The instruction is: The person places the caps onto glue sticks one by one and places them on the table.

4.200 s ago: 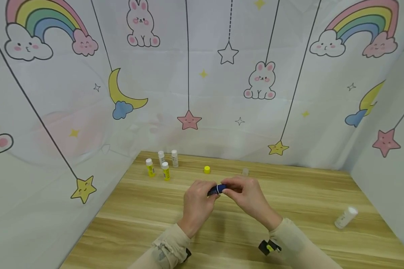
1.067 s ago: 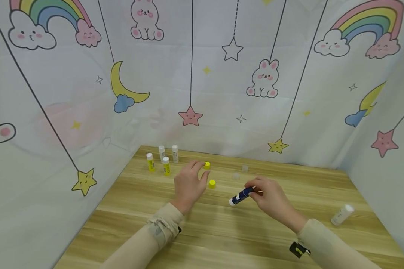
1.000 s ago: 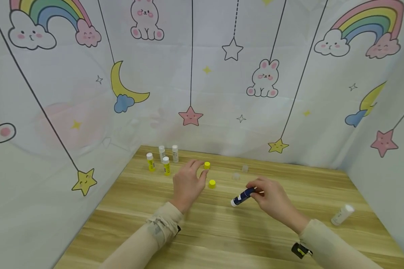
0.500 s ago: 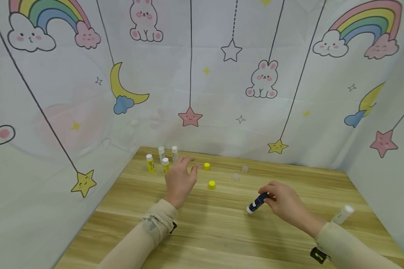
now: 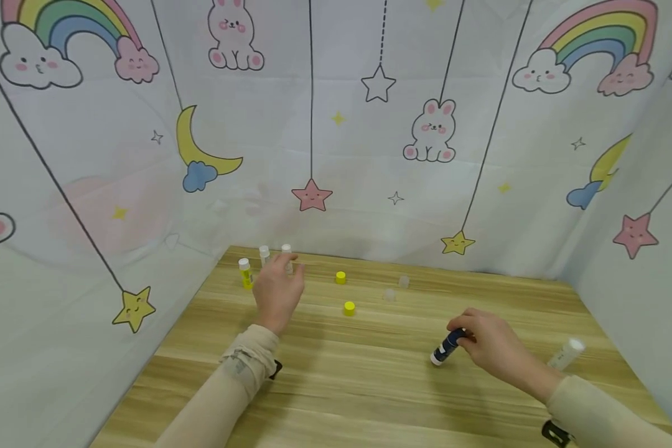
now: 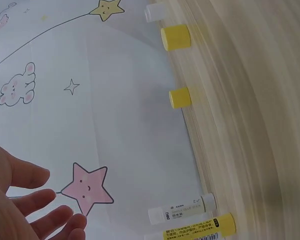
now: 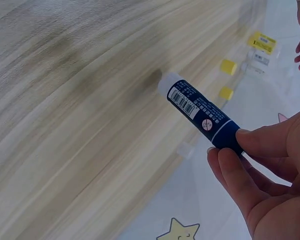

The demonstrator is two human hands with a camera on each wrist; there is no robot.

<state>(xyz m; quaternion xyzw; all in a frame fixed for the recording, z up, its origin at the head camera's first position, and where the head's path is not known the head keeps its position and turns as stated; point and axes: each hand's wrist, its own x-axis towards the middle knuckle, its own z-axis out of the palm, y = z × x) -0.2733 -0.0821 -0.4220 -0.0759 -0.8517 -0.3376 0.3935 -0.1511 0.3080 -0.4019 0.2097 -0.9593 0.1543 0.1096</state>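
Note:
My right hand (image 5: 495, 348) pinches a navy glue stick (image 7: 202, 112) by its blue end, thumb against fingers. The stick slants down to the left, and its white end is right over the wooden table (image 5: 336, 379). My left hand (image 5: 277, 292) holds nothing, its fingers loosely bent and thumb apart. In the head view it overlaps the group of glue sticks at the back left, hiding one yellow stick. Around it show a yellow glue stick (image 6: 205, 229) with a white cap and a white glue stick (image 6: 182, 211), both upright.
Two yellow caps (image 5: 340, 277) and two clear caps (image 5: 404, 282) lie at the back middle of the table. A white glue stick (image 5: 567, 353) stands at the right, partly behind my right wrist. A cartoon-printed curtain (image 5: 358, 155) encloses the table's back and sides.
Both hands held the navy stick together at first; then my left hand let go and moved left to the glue sticks. My right hand has carried the stick right. Another yellow and clear cap now show.

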